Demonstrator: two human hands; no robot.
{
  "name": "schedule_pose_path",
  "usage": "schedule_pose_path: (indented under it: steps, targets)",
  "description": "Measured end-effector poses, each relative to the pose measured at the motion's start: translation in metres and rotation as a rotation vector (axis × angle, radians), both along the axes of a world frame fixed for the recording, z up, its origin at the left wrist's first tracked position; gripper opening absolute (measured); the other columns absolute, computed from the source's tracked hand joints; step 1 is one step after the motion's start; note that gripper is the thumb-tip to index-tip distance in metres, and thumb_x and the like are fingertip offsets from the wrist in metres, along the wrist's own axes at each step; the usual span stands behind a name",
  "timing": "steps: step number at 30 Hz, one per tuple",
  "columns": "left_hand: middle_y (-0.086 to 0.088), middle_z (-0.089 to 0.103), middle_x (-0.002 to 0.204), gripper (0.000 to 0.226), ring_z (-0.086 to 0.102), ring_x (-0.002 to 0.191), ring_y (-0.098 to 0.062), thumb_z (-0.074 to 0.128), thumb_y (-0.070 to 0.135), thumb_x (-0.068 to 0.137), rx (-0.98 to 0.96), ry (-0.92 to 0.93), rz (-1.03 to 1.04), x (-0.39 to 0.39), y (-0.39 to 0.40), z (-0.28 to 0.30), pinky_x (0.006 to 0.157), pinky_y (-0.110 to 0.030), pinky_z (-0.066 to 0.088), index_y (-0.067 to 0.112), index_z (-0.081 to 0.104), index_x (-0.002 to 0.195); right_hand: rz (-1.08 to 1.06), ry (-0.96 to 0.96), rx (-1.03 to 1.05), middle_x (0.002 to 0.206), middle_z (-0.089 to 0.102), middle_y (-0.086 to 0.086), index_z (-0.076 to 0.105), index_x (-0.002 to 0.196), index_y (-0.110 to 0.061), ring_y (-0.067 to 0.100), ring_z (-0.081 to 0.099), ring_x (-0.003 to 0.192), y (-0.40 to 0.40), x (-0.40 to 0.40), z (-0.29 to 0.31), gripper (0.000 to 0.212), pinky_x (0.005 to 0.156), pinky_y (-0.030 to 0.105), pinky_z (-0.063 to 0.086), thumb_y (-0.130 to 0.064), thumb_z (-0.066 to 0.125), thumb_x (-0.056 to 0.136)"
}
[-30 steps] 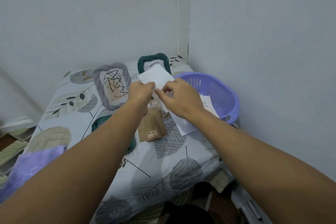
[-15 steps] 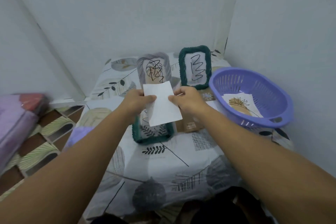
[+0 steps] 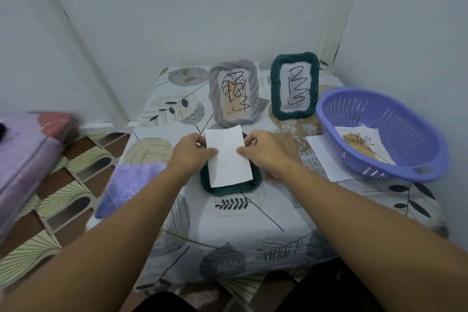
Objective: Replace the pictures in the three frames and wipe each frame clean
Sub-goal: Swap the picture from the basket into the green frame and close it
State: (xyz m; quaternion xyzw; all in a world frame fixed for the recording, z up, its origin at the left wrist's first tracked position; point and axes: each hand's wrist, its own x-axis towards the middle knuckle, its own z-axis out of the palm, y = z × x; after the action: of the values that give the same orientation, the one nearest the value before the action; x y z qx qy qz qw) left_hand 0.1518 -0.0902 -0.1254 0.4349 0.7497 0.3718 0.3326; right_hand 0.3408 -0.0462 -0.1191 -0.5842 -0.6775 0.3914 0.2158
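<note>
Fingers of left hand (image 3: pixel 191 156) and right hand (image 3: pixel 270 151) pinch white sheet (image 3: pixel 228 157) by its side edges above flat green frame (image 3: pixel 229 186), so insertion not yet done; grey frame (image 3: pixel 233 93) and upright green frame (image 3: pixel 294 85) stand scribbled, purple cloth (image 3: pixel 130 185) idle.

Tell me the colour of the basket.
Purple, or lilac; the basket shows plainly in the head view.
</note>
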Motion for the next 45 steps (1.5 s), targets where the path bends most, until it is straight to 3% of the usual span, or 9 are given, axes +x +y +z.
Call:
schedule_pose_path:
  steps: [3, 4, 12, 16, 23, 28, 33, 39, 45]
  targets:
    - [-0.005, 0.071, 0.093, 0.024, 0.068, 0.089, -0.023, 0.078, 0.022, 0.086, -0.010, 0.082, -0.027, -0.001, 0.001, -0.006, 0.064, -0.029, 0.046, 0.014, 0.063, 0.103, 0.043, -0.130, 0.055, 0.092, 0.069, -0.011, 0.067, 0.101, -0.024, 0.000, 0.058, 0.077, -0.003, 0.005, 0.007, 0.018, 0.054, 0.012, 0.041, -0.034, 0.074, 0.089]
    - [-0.003, 0.070, 0.092, 0.026, 0.067, 0.088, -0.022, 0.079, 0.023, 0.086, -0.012, 0.107, -0.034, 0.000, 0.002, -0.008, 0.063, -0.029, 0.045, 0.015, 0.063, 0.105, 0.051, -0.163, 0.074, 0.091, 0.067, -0.011, 0.066, 0.102, -0.024, -0.003, 0.053, 0.072, -0.003, 0.006, 0.008, 0.018, 0.047, 0.010, 0.036, -0.034, 0.074, 0.090]
    - [-0.001, 0.068, 0.089, 0.030, 0.064, 0.083, -0.017, 0.079, 0.026, 0.086, 0.013, 0.208, -0.044, 0.001, 0.006, -0.016, 0.060, -0.027, 0.043, 0.018, 0.061, 0.108, 0.082, -0.234, 0.113, 0.094, 0.066, -0.009, 0.066, 0.107, -0.023, 0.003, 0.053, 0.077, -0.001, 0.008, 0.004, 0.024, 0.052, 0.001, 0.036, -0.035, 0.076, 0.088]
    - [0.001, 0.067, 0.085, 0.032, 0.063, 0.078, -0.017, 0.081, 0.025, 0.085, 0.008, 0.224, -0.041, 0.002, 0.006, -0.021, 0.062, -0.030, 0.045, 0.018, 0.060, 0.108, 0.083, -0.241, 0.097, 0.098, 0.068, -0.008, 0.064, 0.108, -0.024, 0.004, 0.054, 0.076, 0.000, 0.007, 0.000, 0.028, 0.046, 0.014, 0.033, -0.036, 0.078, 0.087]
    - [-0.001, 0.067, 0.086, 0.037, 0.060, 0.072, -0.013, 0.082, 0.027, 0.085, 0.016, 0.229, -0.037, 0.000, 0.004, -0.027, 0.054, -0.028, 0.040, 0.023, 0.055, 0.110, 0.096, -0.296, 0.134, 0.102, 0.068, -0.008, 0.062, 0.114, -0.025, 0.008, 0.057, 0.082, 0.004, 0.002, -0.010, 0.035, 0.051, 0.018, 0.031, -0.039, 0.079, 0.086]
    - [0.002, 0.068, 0.086, 0.031, 0.058, 0.077, -0.011, 0.081, 0.030, 0.085, 0.016, 0.296, -0.061, -0.003, 0.006, -0.031, 0.059, -0.018, 0.036, 0.019, 0.069, 0.111, 0.102, -0.238, 0.102, 0.117, 0.068, -0.002, 0.064, 0.128, -0.026, 0.017, 0.061, 0.103, 0.008, -0.001, -0.016, 0.049, 0.076, 0.028, 0.044, -0.037, 0.080, 0.084]
    - [0.006, 0.063, 0.085, 0.033, 0.056, 0.082, -0.011, 0.078, 0.032, 0.087, 0.023, 0.337, -0.052, -0.002, 0.007, -0.031, 0.063, -0.017, 0.035, 0.016, 0.073, 0.116, 0.127, -0.218, 0.081, 0.125, 0.066, -0.003, 0.066, 0.130, -0.023, 0.012, 0.054, 0.096, 0.011, 0.001, -0.015, 0.047, 0.080, 0.024, 0.040, -0.036, 0.078, 0.087]
    - [0.008, 0.065, 0.082, 0.042, 0.054, 0.071, -0.001, 0.084, 0.037, 0.081, 0.009, 0.309, -0.049, -0.004, 0.008, -0.032, 0.057, -0.013, 0.035, 0.019, 0.073, 0.117, 0.125, -0.234, 0.104, 0.130, 0.065, -0.004, 0.065, 0.136, -0.026, 0.011, 0.053, 0.100, 0.011, 0.004, -0.016, 0.048, 0.078, 0.021, 0.036, -0.038, 0.075, 0.090]
    - [0.006, 0.066, 0.084, 0.046, 0.055, 0.071, -0.002, 0.086, 0.035, 0.080, -0.005, 0.290, -0.046, -0.005, 0.009, -0.031, 0.058, -0.012, 0.035, 0.017, 0.073, 0.120, 0.118, -0.186, 0.078, 0.123, 0.065, 0.000, 0.067, 0.132, -0.022, 0.016, 0.060, 0.104, 0.013, -0.001, -0.023, 0.052, 0.086, 0.028, 0.046, -0.036, 0.082, 0.084]
